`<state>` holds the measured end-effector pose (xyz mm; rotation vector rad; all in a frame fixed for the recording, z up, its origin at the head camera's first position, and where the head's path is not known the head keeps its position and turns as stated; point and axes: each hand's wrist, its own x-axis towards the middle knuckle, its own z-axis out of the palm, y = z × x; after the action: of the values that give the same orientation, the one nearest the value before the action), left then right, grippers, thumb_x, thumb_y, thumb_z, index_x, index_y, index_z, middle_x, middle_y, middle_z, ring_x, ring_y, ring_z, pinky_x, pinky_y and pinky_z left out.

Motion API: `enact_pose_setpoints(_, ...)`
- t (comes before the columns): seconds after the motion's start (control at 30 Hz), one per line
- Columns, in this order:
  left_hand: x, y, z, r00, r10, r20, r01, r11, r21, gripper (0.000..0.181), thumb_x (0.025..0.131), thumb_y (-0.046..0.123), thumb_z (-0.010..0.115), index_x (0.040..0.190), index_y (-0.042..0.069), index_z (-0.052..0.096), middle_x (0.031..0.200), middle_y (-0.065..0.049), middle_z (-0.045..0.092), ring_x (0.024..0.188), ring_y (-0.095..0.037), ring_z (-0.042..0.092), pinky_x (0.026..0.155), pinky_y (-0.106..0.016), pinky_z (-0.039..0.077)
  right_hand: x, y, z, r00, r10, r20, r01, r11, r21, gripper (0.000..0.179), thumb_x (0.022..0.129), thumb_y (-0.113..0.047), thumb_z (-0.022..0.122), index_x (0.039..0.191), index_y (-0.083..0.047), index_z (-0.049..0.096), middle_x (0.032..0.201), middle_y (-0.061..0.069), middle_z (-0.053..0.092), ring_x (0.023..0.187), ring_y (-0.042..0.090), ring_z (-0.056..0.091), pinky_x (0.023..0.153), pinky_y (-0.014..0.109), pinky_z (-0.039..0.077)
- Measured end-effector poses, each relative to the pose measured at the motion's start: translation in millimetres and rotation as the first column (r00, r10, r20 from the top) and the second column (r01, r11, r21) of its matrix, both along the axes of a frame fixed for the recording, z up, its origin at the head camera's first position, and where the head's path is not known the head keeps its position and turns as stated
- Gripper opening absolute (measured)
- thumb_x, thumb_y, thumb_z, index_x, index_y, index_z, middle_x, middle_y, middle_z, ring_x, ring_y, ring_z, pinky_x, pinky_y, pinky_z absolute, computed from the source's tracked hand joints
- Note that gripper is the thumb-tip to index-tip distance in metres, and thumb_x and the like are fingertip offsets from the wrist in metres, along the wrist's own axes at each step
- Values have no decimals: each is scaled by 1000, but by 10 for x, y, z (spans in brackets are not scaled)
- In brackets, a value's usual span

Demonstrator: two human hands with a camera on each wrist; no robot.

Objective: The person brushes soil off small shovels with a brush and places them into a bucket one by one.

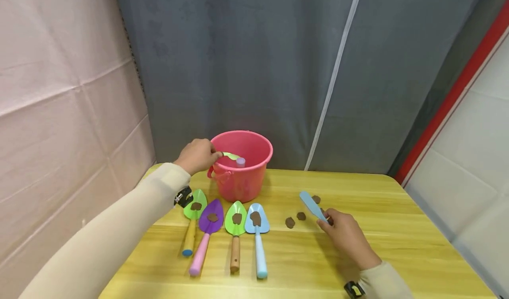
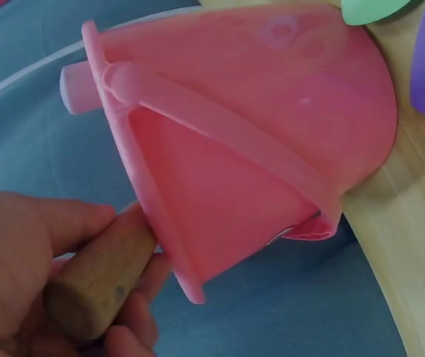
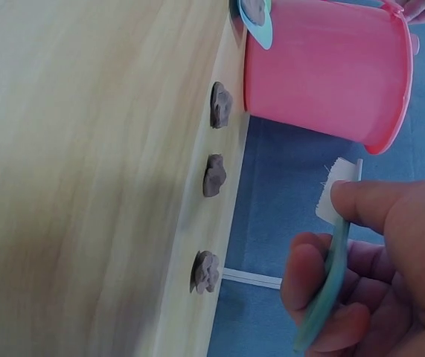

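My left hand (image 1: 200, 156) grips the wooden handle (image 2: 104, 275) of a green trowel (image 1: 230, 156) at the pink bucket's (image 1: 243, 187) left rim. The green part reaches inside the bucket, where a lilac handle end (image 1: 240, 162) also shows. Over the table's right side, my right hand (image 1: 345, 233) pinches a light blue flat-handled tool (image 1: 312, 205). In the right wrist view, a white piece with a frayed edge (image 3: 336, 192) shows by the thumb. Three brown lumps (image 1: 301, 216) lie on the wood just left of and beyond this hand.
In front of the bucket lie several trowels: green with a yellow handle (image 1: 190, 237), purple with a pink handle (image 1: 200, 252), green with a wooden handle (image 1: 235, 255), and light blue (image 1: 260, 255). Each blade carries a brown lump. A grey curtain (image 1: 246, 69) hangs behind the table (image 1: 338, 184).
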<state>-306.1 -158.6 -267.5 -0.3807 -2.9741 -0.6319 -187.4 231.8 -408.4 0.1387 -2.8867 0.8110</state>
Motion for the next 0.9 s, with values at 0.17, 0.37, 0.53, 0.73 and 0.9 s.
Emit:
enact_pose_setpoints(0.17, -110, 64, -27, 999, 30, -45, -28, 999, 40, 20, 89, 20, 73, 77, 4, 73, 63, -6, 64, 57, -20, 61, 56, -31, 50, 8, -24, -17, 1000, -7, 3, 7, 1000, -14, 14, 93, -18, 70, 96, -5, 66, 65, -2, 52, 52, 12, 40, 46, 25, 31)
enact_pose_setpoints(0.37, -150, 144, -120, 999, 18, -41, -15, 997, 76, 18, 88, 15, 74, 74, 3, 70, 63, -5, 63, 55, -19, 61, 51, -29, 50, 43, -29, -53, 1000, 6, 3, -5, 1000, -9, 12, 93, -18, 70, 95, -7, 65, 63, -3, 49, 51, 11, 39, 46, 24, 31)
enact_pose_setpoints(0.53, -112, 184, -158, 998, -4, -57, 7, 999, 52, 20, 89, 15, 73, 73, 4, 67, 65, -5, 63, 57, -19, 60, 52, -29, 50, 62, -34, -57, 1000, -4, -4, 4, 1000, -2, 13, 93, -18, 70, 98, -6, 66, 66, -3, 52, 53, 12, 40, 47, 25, 32)
enact_pose_setpoints(0.73, -76, 196, -177, 995, -58, -79, 59, 998, 4, 21, 90, 15, 69, 71, 6, 67, 63, -2, 61, 59, -20, 57, 55, -31, 48, 70, -34, -63, 1000, -1, 2, 1, 1000, -5, 14, 93, -17, 69, 100, -5, 67, 69, -3, 55, 55, 12, 42, 48, 25, 33)
enact_pose_setpoints(0.9, -66, 194, -194, 991, -100, -92, 98, 995, -19, 24, 90, 14, 63, 66, 9, 62, 59, -1, 56, 57, -18, 53, 55, -32, 44, 63, -30, -74, 1000, 1, -6, -1, 1000, 2, 15, 93, -17, 69, 100, -4, 67, 70, -3, 56, 55, 12, 42, 49, 25, 33)
